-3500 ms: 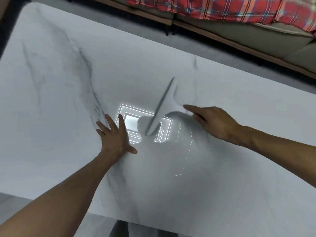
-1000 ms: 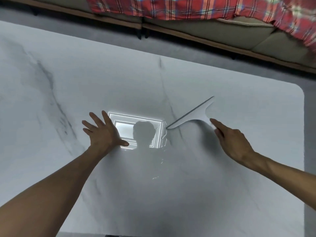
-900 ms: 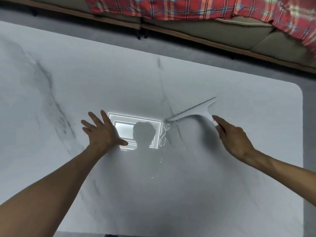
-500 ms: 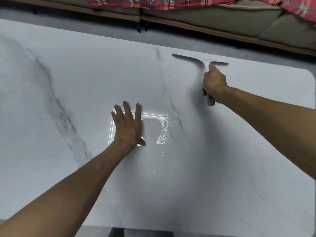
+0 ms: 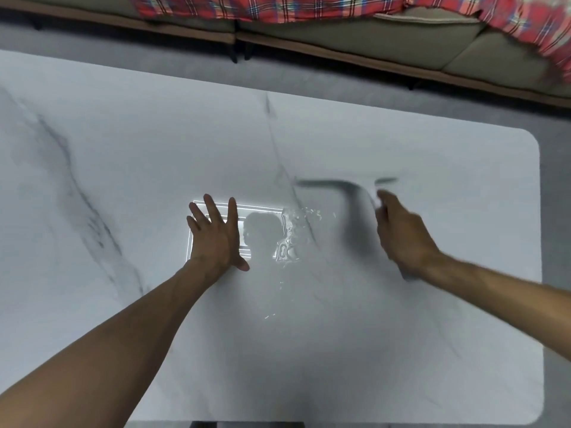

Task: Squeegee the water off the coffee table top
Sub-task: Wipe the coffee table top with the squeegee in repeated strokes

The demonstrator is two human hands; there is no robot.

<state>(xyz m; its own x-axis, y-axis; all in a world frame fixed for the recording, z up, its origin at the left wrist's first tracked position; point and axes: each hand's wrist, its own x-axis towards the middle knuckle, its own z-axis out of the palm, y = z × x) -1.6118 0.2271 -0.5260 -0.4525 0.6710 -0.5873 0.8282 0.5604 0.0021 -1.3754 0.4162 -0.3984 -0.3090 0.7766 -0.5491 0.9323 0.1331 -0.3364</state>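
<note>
Right hand [image 5: 401, 233] clamps handle of grey T-shaped squeegee [image 5: 336, 183], blurred. Blade over white marble coffee table top [image 5: 123, 180], between centre and right edge. Left hand [image 5: 216, 236] flat at centre, fingers spread. Glistening water puddle [image 5: 289, 239] between hands, unremoved: task judged incomplete.

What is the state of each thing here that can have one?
left hand: open, flat on the coffee table top, fingers spread.
right hand: grips the handle of the squeegee.
squeegee: blurred, blade beyond the right hand.
water: puddled right of the left hand.
plaid blanket: draped over the sofa.
</note>
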